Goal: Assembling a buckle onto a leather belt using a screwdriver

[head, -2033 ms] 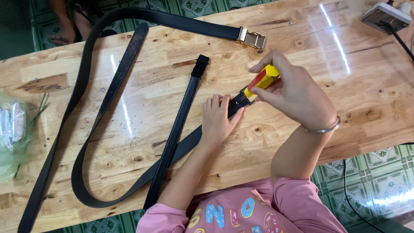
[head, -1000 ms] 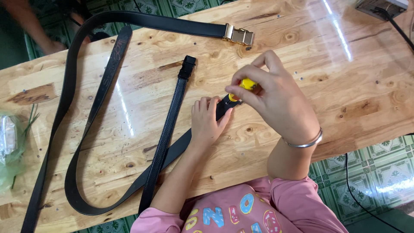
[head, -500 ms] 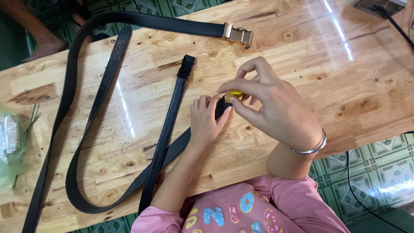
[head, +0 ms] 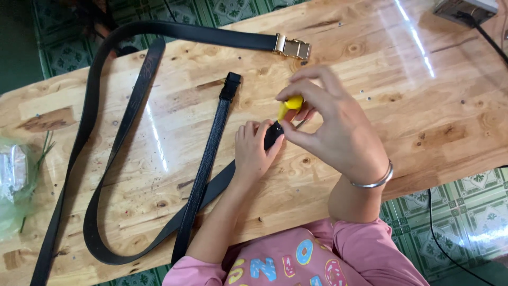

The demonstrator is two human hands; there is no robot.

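My left hand lies flat on the wooden table, pressing down the end of a black belt. My right hand is closed around a yellow-handled tool whose dark tip points down at the belt end by my left fingertips. That belt runs toward me and loops left; another strip ends in a black clasp. A longer black belt with a gold buckle curves along the far edge.
A clear plastic bag with green stems lies at the table's left edge. A grey device with a black cable sits at the far right corner. Green patterned floor tiles show beyond the table. My right wrist carries a silver bangle.
My right hand has tilted the yellow tool more upright and shifted it slightly left over the belt end. My left hand has stayed pressed on the belt.
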